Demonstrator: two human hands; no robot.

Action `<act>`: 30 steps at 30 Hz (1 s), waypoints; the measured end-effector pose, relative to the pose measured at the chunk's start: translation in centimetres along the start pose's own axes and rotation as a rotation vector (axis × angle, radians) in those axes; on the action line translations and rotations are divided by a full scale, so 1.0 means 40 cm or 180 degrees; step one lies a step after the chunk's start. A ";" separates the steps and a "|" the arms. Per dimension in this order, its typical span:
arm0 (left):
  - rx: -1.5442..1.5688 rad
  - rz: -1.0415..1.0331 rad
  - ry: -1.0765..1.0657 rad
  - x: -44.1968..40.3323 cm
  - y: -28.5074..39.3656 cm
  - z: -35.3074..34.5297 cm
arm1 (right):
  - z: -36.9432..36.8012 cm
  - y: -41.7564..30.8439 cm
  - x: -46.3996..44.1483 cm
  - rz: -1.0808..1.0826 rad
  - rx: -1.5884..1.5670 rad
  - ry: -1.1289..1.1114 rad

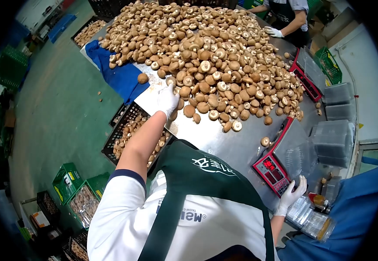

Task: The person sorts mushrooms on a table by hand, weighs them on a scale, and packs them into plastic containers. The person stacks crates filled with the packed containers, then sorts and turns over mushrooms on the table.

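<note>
My left hand [168, 100], in a white glove, reaches to the near left edge of a large heap of brown-capped mushrooms [206, 65]. Its fingers are bent round a mushroom [170, 81] there; the palm side is hidden. At the lower right my right hand [292, 195], gloved too, is open with the fingers apart and the thumb raised. It is beside the keypad of a red digital scale [272, 170] with a lit red display. On the scale's plate is a clear plastic tray [295, 158]. Clear plastic boxes [304, 213] lie just below my right hand.
Another red scale [306, 80] and stacked clear trays [333, 141] line the right side. A blue cloth [121, 80] hangs over the table's left edge. Below it is a black crate [110, 145] of mushrooms. A co-worker's gloved hand [274, 31] rests by the far side.
</note>
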State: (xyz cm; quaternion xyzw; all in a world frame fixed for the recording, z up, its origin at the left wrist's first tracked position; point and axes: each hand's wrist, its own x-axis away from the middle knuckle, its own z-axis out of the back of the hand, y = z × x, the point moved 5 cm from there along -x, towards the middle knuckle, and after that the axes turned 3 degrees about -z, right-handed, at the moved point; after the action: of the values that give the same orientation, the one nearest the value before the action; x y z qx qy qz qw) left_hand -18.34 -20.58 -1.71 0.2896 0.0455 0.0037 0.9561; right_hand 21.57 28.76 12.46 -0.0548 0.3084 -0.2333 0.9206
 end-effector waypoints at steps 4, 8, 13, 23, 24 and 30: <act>0.0572 0.0298 0.0252 -0.004 -0.010 0.001 | -0.018 -0.132 -0.021 -0.0189 -0.0357 0.0205; 0.1733 0.0418 0.0920 0.038 -0.035 0.053 | -0.145 -0.308 -0.044 -0.0017 -0.1297 -0.0142; 0.3869 0.1314 0.0892 0.137 -0.096 0.092 | -0.335 -0.531 -0.054 0.0276 -0.2018 -0.1241; 0.4289 0.2356 0.1326 0.447 -0.268 0.061 | -0.645 -0.749 -0.160 0.1440 -0.2106 -0.1660; 0.4535 0.2616 0.1149 0.483 -0.264 0.061 | -0.661 -0.761 -0.189 0.1555 -0.1906 -0.1597; 0.4408 0.2782 0.1471 0.600 -0.338 0.030 | -0.801 -0.824 -0.266 0.1430 -0.0809 -0.1578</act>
State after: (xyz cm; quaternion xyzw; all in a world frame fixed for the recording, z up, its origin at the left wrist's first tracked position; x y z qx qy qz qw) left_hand 5.42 -31.68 -10.24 0.7927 0.1156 0.4030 0.4426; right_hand -17.95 5.87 0.53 -0.1546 0.1066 0.0355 0.9816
